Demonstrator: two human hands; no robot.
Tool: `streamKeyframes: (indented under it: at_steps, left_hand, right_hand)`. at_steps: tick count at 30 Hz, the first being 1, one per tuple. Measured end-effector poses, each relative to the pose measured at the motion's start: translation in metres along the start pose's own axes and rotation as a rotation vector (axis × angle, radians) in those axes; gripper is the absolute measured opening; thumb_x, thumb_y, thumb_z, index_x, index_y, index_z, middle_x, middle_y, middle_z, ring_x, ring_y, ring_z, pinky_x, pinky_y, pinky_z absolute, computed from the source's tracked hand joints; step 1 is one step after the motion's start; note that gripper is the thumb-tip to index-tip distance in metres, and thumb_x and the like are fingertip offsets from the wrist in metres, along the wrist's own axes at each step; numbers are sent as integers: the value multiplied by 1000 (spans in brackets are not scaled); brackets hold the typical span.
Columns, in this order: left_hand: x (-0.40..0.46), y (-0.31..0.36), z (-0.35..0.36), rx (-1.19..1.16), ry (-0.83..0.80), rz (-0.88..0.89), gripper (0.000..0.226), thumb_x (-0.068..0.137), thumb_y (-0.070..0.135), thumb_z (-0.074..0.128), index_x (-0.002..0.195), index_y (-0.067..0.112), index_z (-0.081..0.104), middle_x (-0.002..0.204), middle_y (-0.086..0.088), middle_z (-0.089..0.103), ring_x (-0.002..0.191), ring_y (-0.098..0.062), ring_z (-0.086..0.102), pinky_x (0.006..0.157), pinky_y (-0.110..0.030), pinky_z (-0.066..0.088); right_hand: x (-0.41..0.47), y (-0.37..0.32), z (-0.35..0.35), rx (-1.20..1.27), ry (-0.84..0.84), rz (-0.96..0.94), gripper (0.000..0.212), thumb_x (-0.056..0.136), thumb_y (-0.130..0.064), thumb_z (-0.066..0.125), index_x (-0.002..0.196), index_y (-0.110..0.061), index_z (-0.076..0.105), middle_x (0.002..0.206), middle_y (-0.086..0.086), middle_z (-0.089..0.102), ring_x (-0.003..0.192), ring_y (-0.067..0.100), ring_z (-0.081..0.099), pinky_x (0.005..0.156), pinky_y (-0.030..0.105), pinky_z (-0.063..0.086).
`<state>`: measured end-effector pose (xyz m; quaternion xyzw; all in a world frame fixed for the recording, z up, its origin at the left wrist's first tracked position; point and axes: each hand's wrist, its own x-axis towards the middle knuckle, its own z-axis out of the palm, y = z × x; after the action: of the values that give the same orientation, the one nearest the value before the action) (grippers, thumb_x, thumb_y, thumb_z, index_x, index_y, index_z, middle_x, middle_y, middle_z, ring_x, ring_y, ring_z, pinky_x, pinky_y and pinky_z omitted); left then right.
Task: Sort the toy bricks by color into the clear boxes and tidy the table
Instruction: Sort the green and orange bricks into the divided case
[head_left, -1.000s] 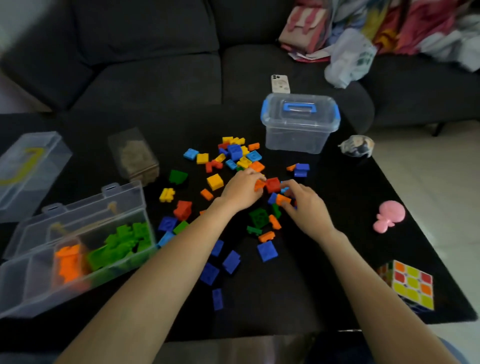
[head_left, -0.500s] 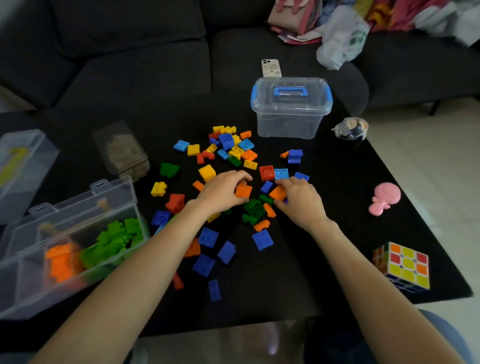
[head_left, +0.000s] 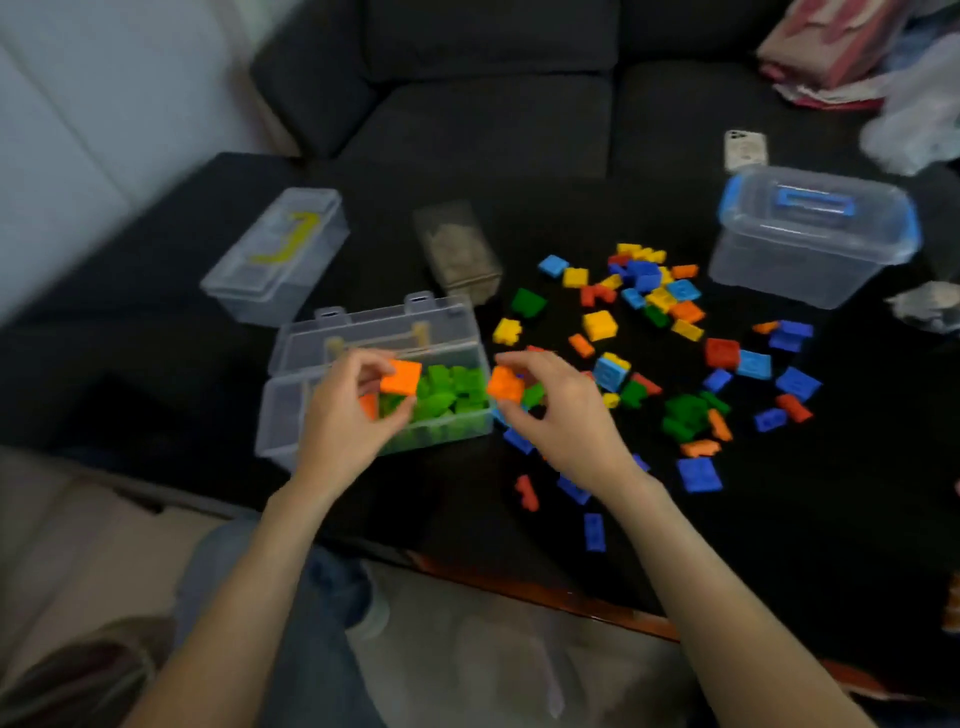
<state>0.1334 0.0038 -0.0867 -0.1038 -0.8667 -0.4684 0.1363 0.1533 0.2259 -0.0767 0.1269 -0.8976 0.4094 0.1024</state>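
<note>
My knee (head_left: 311, 597) in jeans shows nearest, at 6 o'clock, under the edge of the black desk (head_left: 779, 545). Above it my left hand (head_left: 353, 415) pinches an orange brick (head_left: 401, 376) between thumb and fingertips, over the open clear box (head_left: 291, 410) — green bricks (head_left: 452, 389) fill its right compartment, and a bit of orange shows behind my fingers. My right hand (head_left: 561, 410) pinches a second orange piece (head_left: 505, 384) just beside the box's right wall. From 3 to 1 o'clock of that hand the loose bricks (head_left: 685, 410) lie scattered: blue, orange, green, red, yellow, with a tighter heap (head_left: 649, 286) farther off. Beyond the box, at 12, stands a small container of brownish stuff (head_left: 460, 249); at 10 o'clock a shut clear box (head_left: 278, 254) with something yellow inside. At 2 o'clock a lidded tub (head_left: 810, 234) with blue latches, a phone (head_left: 745, 149) behind it on the dark sofa (head_left: 493, 104).
</note>
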Motion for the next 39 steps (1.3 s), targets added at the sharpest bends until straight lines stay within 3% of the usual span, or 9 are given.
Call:
streamKeyframes:
  at_steps: [3,6,10,15,22,28,34,39]
  left_hand:
    - [-16,-24,-37,157,9,-68,38,67,6,82,96,14,58,101,4,62,93,1,54,82,-3,38]
    - [-24,-36,-50,222,-52,-76,38,71,17,80,104,16,61,104,11,60,97,0,52,81,-1,33]
    - [-26,-41,-50,183,-92,10,41,73,23,79,111,16,63,107,12,59,100,1,52,84,-5,37]
    - [-28,-46,-49,149,-57,-2,38,77,17,75,113,16,62,109,10,59,98,4,52,84,-3,38]
    - [-21,-49,-52,128,-77,-39,43,75,24,76,114,17,60,108,13,57,95,4,53,81,-3,40]
    - [-21,-49,-50,196,-99,33,33,76,23,73,107,16,64,103,6,62,92,-1,55,80,-8,41]
    - [-19,-48,-47,233,-82,23,33,72,29,70,102,18,62,105,7,56,96,-8,52,80,-18,42]
    - [-16,-53,-57,310,-105,66,34,71,30,71,102,18,63,111,5,61,105,-5,51,85,-11,33]
  right_hand:
    - [21,-29,37,12,-81,-56,44,78,-14,71,121,-12,59,115,5,64,106,22,59,93,31,45]
    - [42,-46,63,-10,-151,-61,45,77,-10,71,120,-10,60,115,7,64,108,20,58,92,24,41]
    - [64,-54,81,1,-196,-9,45,75,-8,75,118,-7,61,113,10,62,102,19,60,89,26,48]
    - [81,-55,97,-48,-247,-21,39,75,-14,77,111,-13,63,109,5,60,94,17,61,87,34,53]
    - [86,-55,95,-35,-345,-3,53,79,-7,72,129,-14,55,116,6,64,99,14,63,88,28,53]
    - [89,-52,99,-36,-299,-40,27,81,-9,70,107,-14,70,99,2,68,87,10,63,83,21,51]
    - [93,-56,104,-62,-302,-22,20,83,-18,70,103,-17,70,93,-2,67,79,5,58,71,14,44]
    - [92,-50,100,-104,-323,-21,18,83,-25,70,100,-19,68,99,-7,58,85,4,53,76,18,44]
